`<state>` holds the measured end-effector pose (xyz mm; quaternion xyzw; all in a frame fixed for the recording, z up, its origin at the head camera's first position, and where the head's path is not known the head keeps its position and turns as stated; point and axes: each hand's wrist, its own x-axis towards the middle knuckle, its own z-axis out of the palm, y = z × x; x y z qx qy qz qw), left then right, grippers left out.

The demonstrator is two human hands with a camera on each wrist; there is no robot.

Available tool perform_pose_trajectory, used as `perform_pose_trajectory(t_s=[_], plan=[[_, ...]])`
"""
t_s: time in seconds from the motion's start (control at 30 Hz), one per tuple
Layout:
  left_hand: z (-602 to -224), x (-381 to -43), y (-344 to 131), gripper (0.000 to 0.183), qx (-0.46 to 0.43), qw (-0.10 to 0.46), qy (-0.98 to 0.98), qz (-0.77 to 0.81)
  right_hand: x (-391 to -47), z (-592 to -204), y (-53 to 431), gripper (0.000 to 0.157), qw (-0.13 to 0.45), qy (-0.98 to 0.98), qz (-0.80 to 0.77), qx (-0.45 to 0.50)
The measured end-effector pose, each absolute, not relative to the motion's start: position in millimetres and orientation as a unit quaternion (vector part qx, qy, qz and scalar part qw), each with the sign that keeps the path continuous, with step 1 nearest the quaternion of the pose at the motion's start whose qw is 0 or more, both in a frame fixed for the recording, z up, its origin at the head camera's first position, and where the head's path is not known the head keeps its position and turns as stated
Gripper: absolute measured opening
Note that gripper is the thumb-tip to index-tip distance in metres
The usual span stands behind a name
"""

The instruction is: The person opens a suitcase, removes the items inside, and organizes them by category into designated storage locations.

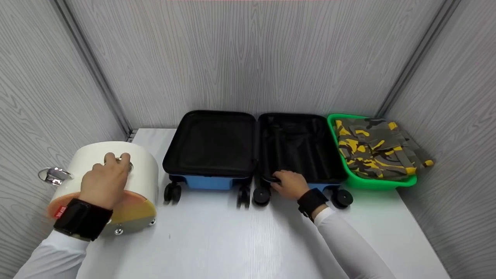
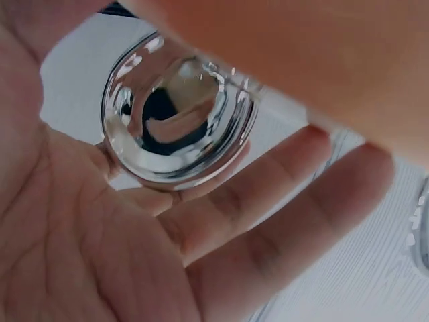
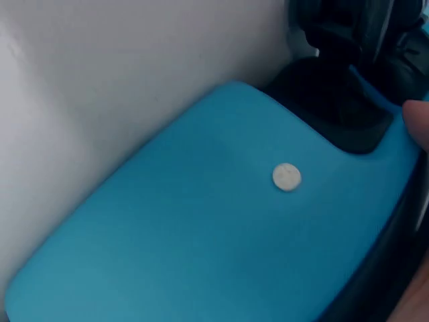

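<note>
A cream bin with a rounded top (image 1: pixel 145 166), much like a bread bin, stands at the left on small chrome feet. My left hand (image 1: pixel 104 180) is over it, fingers curled around its round chrome knob (image 2: pixel 177 114). An opened blue suitcase (image 1: pixel 209 183) lies flat in the middle, showing its black lining in both halves. With my right hand (image 1: pixel 290 185) I grip the front rim of its right half, near the inner corner and a black wheel (image 1: pixel 262 196). In the right wrist view the blue shell (image 3: pixel 194 208) fills most of the picture, with fingers at the right edge.
A green basket (image 1: pixel 360 183) holding folded camouflage cloth (image 1: pixel 372 149) sits just right of the suitcase. The cloth hangs over its right side. A chrome handle (image 1: pixel 54 175) juts from the bin's left side. Grey wood-grain panels (image 1: pixel 248 58) enclose the white table (image 1: pixel 217 240).
</note>
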<state>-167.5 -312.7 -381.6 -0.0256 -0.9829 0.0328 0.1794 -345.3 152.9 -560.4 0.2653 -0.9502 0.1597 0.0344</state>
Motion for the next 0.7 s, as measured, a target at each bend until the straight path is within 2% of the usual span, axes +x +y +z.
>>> perform_pose_trajectory(t_s=[0.13,0.47,0.7], plan=[[-383.3,-184.9,-315.1,0.016,-0.024,0.196,-0.980,0.029,-344.2,-565.1,152.3,0.032,0.061,-0.950,0.148,0.269],[-384.9,-232.4,-318.4,0.022,-0.015,0.192,-0.981,0.031,-343.2,-573.7,153.9,0.028,0.108,-0.943,0.149,0.276],[-389.7,-254.6,-326.1,0.025,-0.011,0.224,-0.974,0.009,-342.5,-575.3,152.8,0.020,0.157,-0.931,0.158,0.289]])
